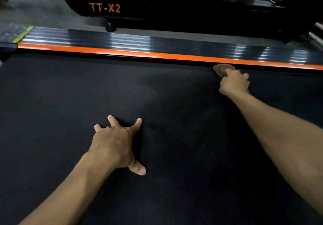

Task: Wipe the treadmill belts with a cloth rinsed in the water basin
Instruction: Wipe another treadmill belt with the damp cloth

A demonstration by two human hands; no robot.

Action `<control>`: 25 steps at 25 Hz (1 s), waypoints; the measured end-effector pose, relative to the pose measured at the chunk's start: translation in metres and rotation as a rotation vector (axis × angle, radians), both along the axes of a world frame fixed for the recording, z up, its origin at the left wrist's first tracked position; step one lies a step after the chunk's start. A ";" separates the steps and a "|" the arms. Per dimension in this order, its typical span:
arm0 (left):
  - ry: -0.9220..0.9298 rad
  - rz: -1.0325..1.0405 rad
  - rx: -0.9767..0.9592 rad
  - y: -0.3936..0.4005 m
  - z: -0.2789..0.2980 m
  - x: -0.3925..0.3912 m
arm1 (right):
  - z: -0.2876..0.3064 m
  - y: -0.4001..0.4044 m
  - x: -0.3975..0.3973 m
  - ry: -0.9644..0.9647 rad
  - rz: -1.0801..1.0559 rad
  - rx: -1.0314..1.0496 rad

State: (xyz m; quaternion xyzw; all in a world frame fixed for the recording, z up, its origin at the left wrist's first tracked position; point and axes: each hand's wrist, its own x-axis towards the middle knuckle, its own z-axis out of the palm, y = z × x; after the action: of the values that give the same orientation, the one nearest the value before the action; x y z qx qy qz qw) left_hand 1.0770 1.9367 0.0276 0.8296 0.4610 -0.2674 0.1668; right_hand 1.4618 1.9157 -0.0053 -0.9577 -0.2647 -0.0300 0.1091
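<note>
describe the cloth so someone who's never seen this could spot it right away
Start at the wide black treadmill belt and follow it to the orange stripe along its far edge. Just below that stripe, the right hand grips a small bunched cloth, the only brownish, soft thing on the belt.

The treadmill belt (174, 137) was plain matte black, paler and greyish in a hazy patch toward its middle. Along its far edge ran a bright orange stripe (122, 52), and beyond that a dark ribbed side rail (174, 42) showed white streaks of reflected light. A yellow-green strip (22, 34) marked the rail's left end. The cloth (222, 68) was brownish. The neighbouring treadmill (174, 11) was black, lettered "TT-X2" (104, 7) in orange. The floor (43, 11) was grey.
</note>
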 end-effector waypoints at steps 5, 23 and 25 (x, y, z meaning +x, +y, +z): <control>-0.002 0.027 -0.015 0.001 -0.002 0.002 | -0.007 0.084 -0.063 0.208 -0.065 0.238; -0.003 0.011 -0.002 0.001 -0.003 0.002 | -0.009 0.098 -0.091 0.147 0.025 0.158; 0.002 0.003 0.012 0.001 -0.002 0.001 | -0.008 0.111 -0.144 0.148 0.227 0.158</control>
State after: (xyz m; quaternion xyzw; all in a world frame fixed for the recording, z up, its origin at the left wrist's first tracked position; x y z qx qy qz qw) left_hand 1.0780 1.9378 0.0253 0.8296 0.4641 -0.2651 0.1616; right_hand 1.3180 2.0271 -0.0130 -0.9095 -0.3595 0.0326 0.2060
